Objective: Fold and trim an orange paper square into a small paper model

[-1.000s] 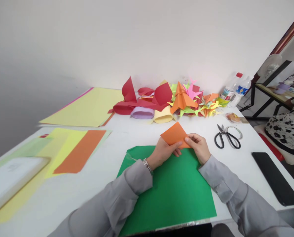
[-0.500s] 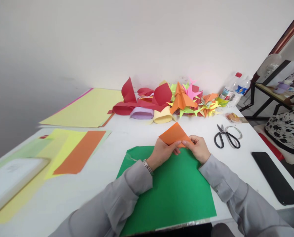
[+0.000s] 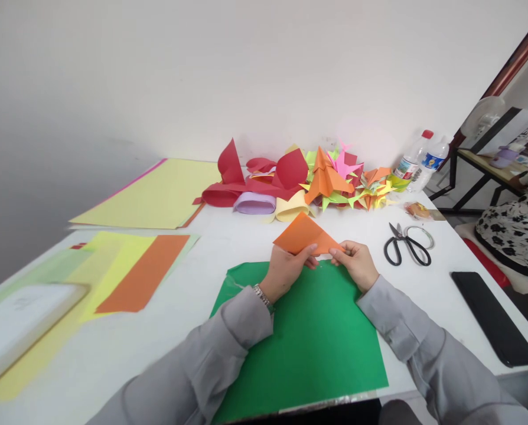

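A folded piece of orange paper [image 3: 307, 234], shaped like a triangle with its point away from me, is held between both hands. My left hand [image 3: 286, 268] pinches its lower left side, thumb on top. At the right corner, the thumb and fingers of my right hand [image 3: 357, 264] are closed on the paper. Fingers hide parts of its lower edge. Below the hands a green sheet [image 3: 308, 342] lies on the white table [image 3: 157, 354].
Folded paper planes [image 3: 328, 177] and red paper shapes [image 3: 246, 183] stand along the wall. Scissors [image 3: 406, 245] and a black case-like slab [image 3: 494, 319] lie to the right, bottles [image 3: 417, 162] behind. Coloured sheets [image 3: 144, 274] and a white box [image 3: 25, 324] are leftward. A person [image 3: 516, 224] sits far right.
The orange paper has moved slightly left and away, now showing a wider triangle. My left hand has shifted a little left with it, and the thumbs have spread further apart.
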`<state>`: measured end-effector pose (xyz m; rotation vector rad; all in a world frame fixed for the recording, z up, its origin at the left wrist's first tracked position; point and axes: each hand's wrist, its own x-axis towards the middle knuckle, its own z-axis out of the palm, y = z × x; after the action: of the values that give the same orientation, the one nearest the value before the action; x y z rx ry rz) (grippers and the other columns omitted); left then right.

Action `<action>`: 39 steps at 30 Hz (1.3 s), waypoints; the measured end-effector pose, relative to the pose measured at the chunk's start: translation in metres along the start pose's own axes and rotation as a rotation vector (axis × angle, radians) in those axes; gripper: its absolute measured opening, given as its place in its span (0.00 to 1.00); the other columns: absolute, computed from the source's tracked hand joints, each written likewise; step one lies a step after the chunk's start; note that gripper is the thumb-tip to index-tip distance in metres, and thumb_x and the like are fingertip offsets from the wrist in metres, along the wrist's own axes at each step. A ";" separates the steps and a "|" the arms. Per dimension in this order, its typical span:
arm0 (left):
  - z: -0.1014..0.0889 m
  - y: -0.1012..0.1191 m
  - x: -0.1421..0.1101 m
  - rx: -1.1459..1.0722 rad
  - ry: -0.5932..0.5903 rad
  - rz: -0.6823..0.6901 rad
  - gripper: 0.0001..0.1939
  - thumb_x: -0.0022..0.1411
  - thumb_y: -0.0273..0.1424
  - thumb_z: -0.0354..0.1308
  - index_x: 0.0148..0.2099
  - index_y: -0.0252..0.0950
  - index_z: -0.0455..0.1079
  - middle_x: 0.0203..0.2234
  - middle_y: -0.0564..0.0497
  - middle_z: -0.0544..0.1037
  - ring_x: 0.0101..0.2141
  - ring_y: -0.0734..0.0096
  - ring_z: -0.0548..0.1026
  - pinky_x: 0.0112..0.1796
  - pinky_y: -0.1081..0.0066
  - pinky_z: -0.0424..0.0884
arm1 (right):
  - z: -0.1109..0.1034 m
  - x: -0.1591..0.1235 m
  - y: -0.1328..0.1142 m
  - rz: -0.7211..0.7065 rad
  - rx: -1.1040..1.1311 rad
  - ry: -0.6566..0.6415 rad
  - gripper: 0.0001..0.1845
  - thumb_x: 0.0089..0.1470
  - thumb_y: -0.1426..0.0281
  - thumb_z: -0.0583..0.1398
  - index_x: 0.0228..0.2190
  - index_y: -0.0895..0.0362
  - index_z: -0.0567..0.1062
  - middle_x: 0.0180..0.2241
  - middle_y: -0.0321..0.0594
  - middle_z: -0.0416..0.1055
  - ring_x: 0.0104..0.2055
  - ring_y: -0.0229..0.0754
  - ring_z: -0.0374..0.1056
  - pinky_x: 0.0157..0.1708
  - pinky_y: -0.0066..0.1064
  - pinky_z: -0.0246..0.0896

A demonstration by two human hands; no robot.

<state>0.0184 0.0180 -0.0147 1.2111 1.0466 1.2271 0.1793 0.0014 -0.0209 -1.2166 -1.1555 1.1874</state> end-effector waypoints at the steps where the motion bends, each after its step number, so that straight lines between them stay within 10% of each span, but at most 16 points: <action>1: 0.000 0.000 0.000 0.000 0.003 0.002 0.11 0.48 0.35 0.63 0.25 0.32 0.69 0.13 0.52 0.74 0.15 0.70 0.72 0.19 0.72 0.71 | 0.000 0.000 0.000 0.001 0.009 -0.004 0.17 0.36 0.56 0.69 0.19 0.57 0.74 0.16 0.33 0.71 0.19 0.34 0.62 0.23 0.27 0.57; 39: 0.006 0.004 -0.015 0.223 0.054 0.185 0.15 0.56 0.37 0.57 0.20 0.37 0.72 0.18 0.54 0.78 0.21 0.71 0.76 0.30 0.72 0.75 | 0.013 -0.007 -0.008 0.178 0.542 0.121 0.16 0.27 0.64 0.74 0.17 0.59 0.76 0.18 0.34 0.74 0.18 0.30 0.64 0.20 0.22 0.62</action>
<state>0.0227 0.0022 -0.0107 1.4803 1.1548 1.3170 0.1662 -0.0054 -0.0128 -0.9648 -0.5845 1.4223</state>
